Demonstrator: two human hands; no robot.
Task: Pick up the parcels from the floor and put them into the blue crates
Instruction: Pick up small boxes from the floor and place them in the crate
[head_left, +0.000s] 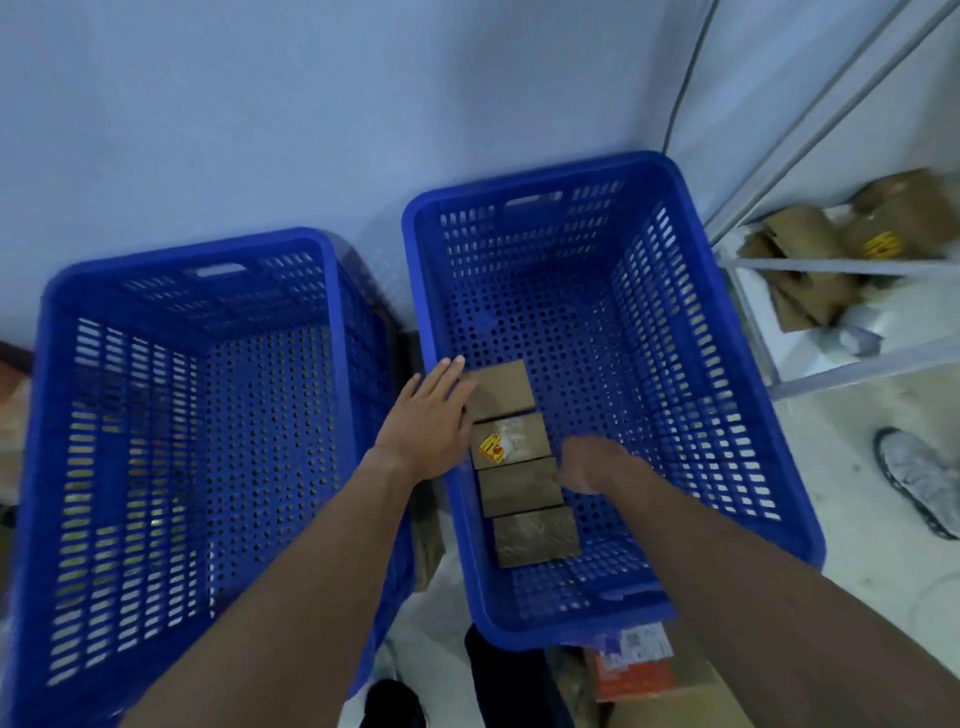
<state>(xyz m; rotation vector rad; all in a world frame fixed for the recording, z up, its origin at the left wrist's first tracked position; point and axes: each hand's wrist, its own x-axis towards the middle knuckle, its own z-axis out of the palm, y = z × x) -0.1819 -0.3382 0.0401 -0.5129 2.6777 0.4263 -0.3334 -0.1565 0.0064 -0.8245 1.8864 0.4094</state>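
Inside the right crate (675, 322), four brown parcels lie flat in a single row along its left wall: the far parcel (501, 389), the stickered parcel (522, 434), the third parcel (519, 486) and the nearest parcel (535, 535), each touching the next. The left crate (156, 415) beside it holds nothing that shows.

The left hand (431, 421) is released, fingers straight and flat, laid over the crate's left rim against the far and stickered parcels. The right hand (587, 465) sits at the right edge of the third parcel with its fingers bent downward. Blur hides the fingertips, so I cannot tell whether it pinches the parcel or only nudges it.

The step in hand looks like settling the row rather than lifting anything. To do it well, the flat left hand should serve as a stop while the right hand pushes the parcels sideways toward it, so that the edges line up and the row stays tight against the wall. A light, even push suits these small boxes, since a shove at one corner would likely twist a parcel out of line. Keeping them flat leaves the wide bare floor of the crate free for a second row.

More work remains: a box with an orange label (636, 667) lies on the floor just below the crate's near rim, and loose cardboard (800, 244) sits under the metal rack (831, 265) at right.
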